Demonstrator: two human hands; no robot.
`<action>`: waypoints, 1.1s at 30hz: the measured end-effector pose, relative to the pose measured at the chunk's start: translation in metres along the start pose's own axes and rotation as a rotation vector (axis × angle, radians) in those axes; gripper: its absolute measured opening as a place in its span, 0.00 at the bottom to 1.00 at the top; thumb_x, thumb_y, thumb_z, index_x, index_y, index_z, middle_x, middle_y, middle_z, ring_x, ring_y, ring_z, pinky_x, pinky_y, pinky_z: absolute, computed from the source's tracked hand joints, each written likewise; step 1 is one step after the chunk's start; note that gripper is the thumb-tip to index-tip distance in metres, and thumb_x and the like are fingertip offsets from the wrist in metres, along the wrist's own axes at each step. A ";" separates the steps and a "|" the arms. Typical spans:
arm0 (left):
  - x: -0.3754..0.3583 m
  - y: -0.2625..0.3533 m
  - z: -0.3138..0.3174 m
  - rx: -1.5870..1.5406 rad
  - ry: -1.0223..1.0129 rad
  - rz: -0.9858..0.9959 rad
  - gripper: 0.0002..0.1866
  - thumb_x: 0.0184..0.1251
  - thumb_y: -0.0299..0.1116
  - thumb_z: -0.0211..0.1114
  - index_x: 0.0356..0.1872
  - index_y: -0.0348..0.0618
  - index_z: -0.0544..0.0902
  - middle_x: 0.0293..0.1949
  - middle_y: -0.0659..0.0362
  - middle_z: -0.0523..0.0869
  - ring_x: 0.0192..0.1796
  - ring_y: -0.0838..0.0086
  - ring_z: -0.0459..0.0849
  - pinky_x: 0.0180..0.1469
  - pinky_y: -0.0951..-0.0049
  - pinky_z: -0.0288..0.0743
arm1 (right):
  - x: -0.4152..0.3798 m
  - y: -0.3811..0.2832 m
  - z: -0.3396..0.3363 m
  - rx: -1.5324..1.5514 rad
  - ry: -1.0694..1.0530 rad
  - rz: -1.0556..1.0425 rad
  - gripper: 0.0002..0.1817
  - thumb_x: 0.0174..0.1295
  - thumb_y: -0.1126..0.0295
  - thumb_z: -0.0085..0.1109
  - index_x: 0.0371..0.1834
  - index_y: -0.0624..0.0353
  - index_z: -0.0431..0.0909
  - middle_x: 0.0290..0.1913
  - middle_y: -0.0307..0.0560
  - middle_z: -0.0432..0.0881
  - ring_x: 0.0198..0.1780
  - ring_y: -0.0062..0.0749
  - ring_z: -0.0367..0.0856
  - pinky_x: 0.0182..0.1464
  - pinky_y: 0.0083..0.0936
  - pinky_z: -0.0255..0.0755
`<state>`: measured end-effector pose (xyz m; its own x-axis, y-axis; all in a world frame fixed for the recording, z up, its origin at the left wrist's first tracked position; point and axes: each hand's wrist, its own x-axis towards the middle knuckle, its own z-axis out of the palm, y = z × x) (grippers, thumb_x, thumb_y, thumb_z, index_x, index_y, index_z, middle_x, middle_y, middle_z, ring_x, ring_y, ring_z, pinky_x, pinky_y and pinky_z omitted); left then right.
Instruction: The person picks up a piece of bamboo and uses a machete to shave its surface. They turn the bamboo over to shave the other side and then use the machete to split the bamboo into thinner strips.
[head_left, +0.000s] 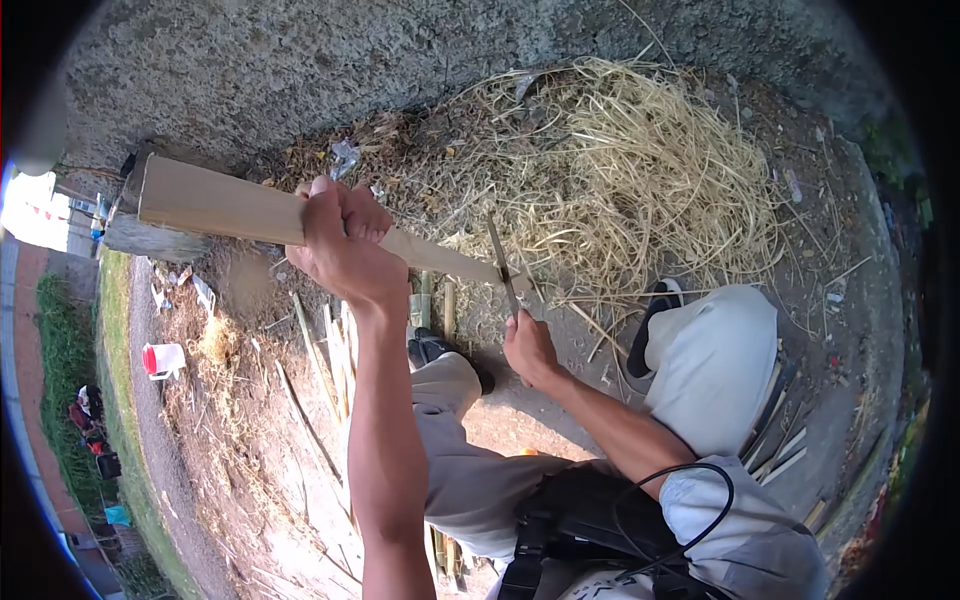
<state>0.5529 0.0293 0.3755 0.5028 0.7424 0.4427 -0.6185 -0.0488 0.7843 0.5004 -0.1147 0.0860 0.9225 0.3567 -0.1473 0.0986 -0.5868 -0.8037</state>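
Note:
A long, flat, pale wooden strip [225,204] stretches from the upper left toward the middle of the view. My left hand [345,240] is wrapped round it, partway along its length. My right hand [530,347], lower and to the right, is closed on the handle of a knife-like tool [497,248]. The tool's narrow blade points up and crosses the strip near its far right end. The exact contact between blade and strip is too small to make out.
A heap of pale shavings [670,170] lies beside a rough wall [420,50]. Long canes [320,360] lie on the ground beyond my legs. A white container with a red lid [163,360] stands at the left. A wooden block [150,238] is at the upper left.

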 end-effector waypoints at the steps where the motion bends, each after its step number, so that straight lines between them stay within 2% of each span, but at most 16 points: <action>1: 0.002 -0.002 -0.005 0.011 -0.025 -0.003 0.17 0.68 0.32 0.54 0.18 0.47 0.62 0.14 0.66 0.59 0.16 0.82 0.57 0.18 0.76 0.50 | 0.001 -0.027 -0.021 0.030 0.001 -0.063 0.09 0.71 0.67 0.50 0.41 0.62 0.74 0.21 0.64 0.80 0.27 0.66 0.82 0.30 0.53 0.76; 3: 0.000 -0.002 -0.004 0.028 -0.019 0.003 0.17 0.68 0.32 0.53 0.18 0.47 0.62 0.14 0.66 0.59 0.16 0.82 0.56 0.18 0.76 0.50 | 0.005 -0.055 -0.035 0.128 0.067 -0.229 0.09 0.71 0.67 0.50 0.41 0.62 0.74 0.21 0.65 0.80 0.27 0.66 0.81 0.29 0.54 0.75; 6: -0.001 -0.001 -0.003 0.039 -0.026 0.003 0.17 0.69 0.32 0.52 0.18 0.47 0.62 0.14 0.66 0.59 0.16 0.83 0.56 0.18 0.76 0.50 | -0.002 -0.022 -0.013 0.051 -0.003 -0.135 0.08 0.70 0.70 0.50 0.43 0.64 0.73 0.24 0.66 0.81 0.29 0.66 0.83 0.31 0.54 0.76; 7: 0.000 -0.002 -0.007 0.028 -0.038 0.002 0.17 0.69 0.32 0.52 0.18 0.47 0.62 0.14 0.66 0.59 0.16 0.83 0.56 0.18 0.76 0.50 | 0.002 0.014 -0.003 -0.110 -0.108 0.018 0.08 0.68 0.73 0.49 0.45 0.66 0.73 0.27 0.69 0.82 0.33 0.68 0.84 0.33 0.55 0.77; 8: 0.002 -0.003 -0.008 0.016 -0.051 0.006 0.17 0.70 0.32 0.52 0.18 0.48 0.62 0.14 0.66 0.59 0.16 0.83 0.56 0.18 0.76 0.50 | 0.003 0.025 -0.002 -0.115 -0.117 0.033 0.08 0.67 0.74 0.49 0.45 0.66 0.73 0.28 0.69 0.83 0.33 0.68 0.84 0.34 0.55 0.77; 11: 0.004 -0.002 -0.007 0.114 -0.052 0.009 0.20 0.71 0.37 0.53 0.18 0.50 0.60 0.15 0.67 0.57 0.17 0.82 0.55 0.19 0.76 0.50 | 0.001 0.019 0.006 -0.046 -0.066 0.093 0.07 0.68 0.73 0.50 0.42 0.65 0.74 0.28 0.68 0.82 0.32 0.67 0.84 0.33 0.55 0.77; 14: 0.002 0.000 -0.004 0.013 -0.005 -0.010 0.18 0.70 0.32 0.51 0.18 0.48 0.60 0.14 0.67 0.57 0.17 0.83 0.56 0.19 0.77 0.51 | 0.003 -0.025 -0.024 0.037 -0.024 -0.084 0.08 0.70 0.70 0.51 0.39 0.63 0.74 0.25 0.67 0.81 0.29 0.65 0.83 0.32 0.55 0.77; 15: 0.001 -0.001 -0.004 0.035 0.000 -0.003 0.18 0.69 0.32 0.51 0.18 0.48 0.60 0.14 0.67 0.57 0.17 0.83 0.56 0.19 0.77 0.50 | 0.003 -0.028 -0.020 0.112 0.070 -0.234 0.10 0.71 0.67 0.52 0.39 0.63 0.73 0.23 0.65 0.80 0.26 0.65 0.82 0.30 0.55 0.76; 18: 0.000 -0.001 -0.002 0.065 -0.065 -0.003 0.19 0.70 0.36 0.54 0.18 0.50 0.61 0.15 0.67 0.57 0.16 0.82 0.56 0.19 0.76 0.50 | -0.004 -0.010 -0.015 0.070 0.032 -0.197 0.08 0.70 0.70 0.50 0.41 0.65 0.72 0.25 0.67 0.81 0.29 0.65 0.83 0.32 0.55 0.76; 19: 0.000 -0.001 -0.003 0.062 -0.070 0.001 0.19 0.70 0.37 0.55 0.18 0.50 0.61 0.15 0.67 0.57 0.16 0.82 0.56 0.19 0.76 0.50 | -0.003 0.026 -0.004 -0.120 -0.105 0.012 0.07 0.69 0.73 0.47 0.43 0.66 0.72 0.27 0.69 0.82 0.33 0.65 0.84 0.36 0.56 0.77; 22: 0.009 -0.002 -0.004 0.053 -0.076 0.027 0.20 0.70 0.37 0.55 0.17 0.50 0.62 0.15 0.67 0.57 0.16 0.82 0.56 0.19 0.76 0.51 | -0.001 0.059 0.008 -0.201 -0.103 0.037 0.11 0.72 0.68 0.49 0.43 0.67 0.73 0.26 0.68 0.82 0.30 0.66 0.83 0.31 0.54 0.77; 23: 0.010 -0.002 -0.004 0.055 -0.054 0.007 0.20 0.70 0.37 0.55 0.17 0.50 0.61 0.15 0.67 0.57 0.16 0.82 0.56 0.19 0.76 0.51 | -0.004 0.029 0.000 -0.125 -0.115 0.139 0.11 0.71 0.69 0.50 0.43 0.67 0.74 0.29 0.69 0.83 0.34 0.67 0.84 0.36 0.55 0.78; 26: 0.008 -0.004 -0.003 0.052 -0.010 -0.021 0.20 0.69 0.37 0.55 0.17 0.49 0.61 0.15 0.67 0.57 0.16 0.82 0.57 0.19 0.76 0.51 | 0.000 -0.024 -0.035 -0.004 -0.168 0.031 0.11 0.68 0.72 0.47 0.46 0.68 0.75 0.35 0.71 0.84 0.40 0.67 0.85 0.41 0.55 0.79; 29: 0.003 0.001 0.002 0.091 -0.014 -0.027 0.20 0.69 0.36 0.55 0.17 0.49 0.61 0.15 0.67 0.57 0.16 0.82 0.57 0.19 0.77 0.51 | -0.003 -0.022 -0.019 0.133 -0.036 -0.128 0.13 0.68 0.70 0.49 0.48 0.68 0.75 0.36 0.71 0.84 0.40 0.68 0.85 0.42 0.55 0.79; 32: 0.004 -0.002 0.000 0.051 -0.046 -0.015 0.19 0.69 0.35 0.55 0.17 0.49 0.60 0.15 0.66 0.57 0.16 0.82 0.56 0.19 0.76 0.51 | -0.017 0.067 0.009 -0.180 -0.159 0.207 0.09 0.68 0.72 0.52 0.44 0.67 0.75 0.33 0.70 0.83 0.36 0.67 0.84 0.40 0.55 0.77; 33: 0.001 -0.001 0.003 0.076 -0.041 0.028 0.19 0.69 0.35 0.55 0.17 0.50 0.60 0.15 0.67 0.57 0.16 0.82 0.56 0.19 0.76 0.51 | -0.011 0.065 0.007 -0.180 -0.149 0.183 0.08 0.69 0.72 0.52 0.44 0.67 0.75 0.31 0.70 0.82 0.35 0.67 0.83 0.39 0.55 0.77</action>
<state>0.5560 0.0284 0.3769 0.5116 0.7120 0.4810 -0.5855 -0.1208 0.8016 0.4944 -0.1522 0.0313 0.8675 0.3284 -0.3737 0.0131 -0.7660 -0.6427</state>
